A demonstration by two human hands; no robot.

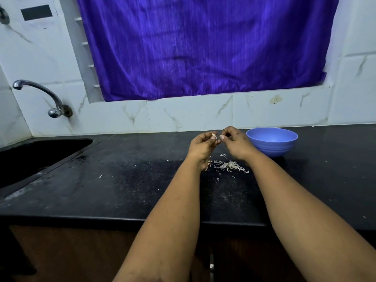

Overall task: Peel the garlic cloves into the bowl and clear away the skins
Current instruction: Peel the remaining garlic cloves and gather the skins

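Observation:
My left hand (202,145) holds a small pale garlic clove (214,136) at its fingertips, raised above the black counter. My right hand (234,142) meets it from the right, its thumb and fingers pinching at the clove's skin. Below the hands, a loose heap of white garlic skins (228,165) lies on the counter. A blue bowl (272,141) stands just right of my right hand, close to the wall; what is inside it is hidden from here.
A black sink (36,157) is sunk into the counter at the left, under a metal tap (40,94) on the tiled wall. A purple curtain (203,47) hangs behind. Stray skin flakes dot the counter (122,180) toward the left and front.

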